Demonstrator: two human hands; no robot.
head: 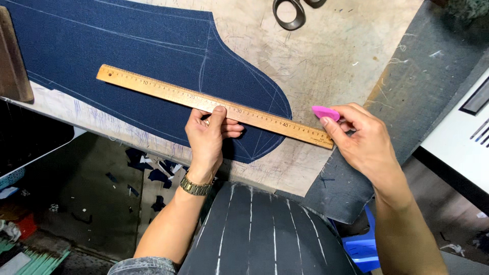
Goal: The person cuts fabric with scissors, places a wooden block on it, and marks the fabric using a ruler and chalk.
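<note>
A long wooden ruler [153, 86] lies slantwise across a piece of navy blue cloth [127, 46] marked with thin chalk lines. My left hand [208, 136] presses down on the ruler near its middle, thumb on top, a metal watch on the wrist. My right hand [361, 140] pinches a flat pink tailor's chalk [324, 112] just beyond the ruler's right end, off the cloth, over the bare board.
The worn beige cutting board [326, 56] holds dark scissors [290, 12] at the top edge. A wooden block [12, 61] sits far left. Grey felt [423, 81] lies right. Cloth scraps litter the floor [102, 203] below; a blue stool [359, 244] stands under the table.
</note>
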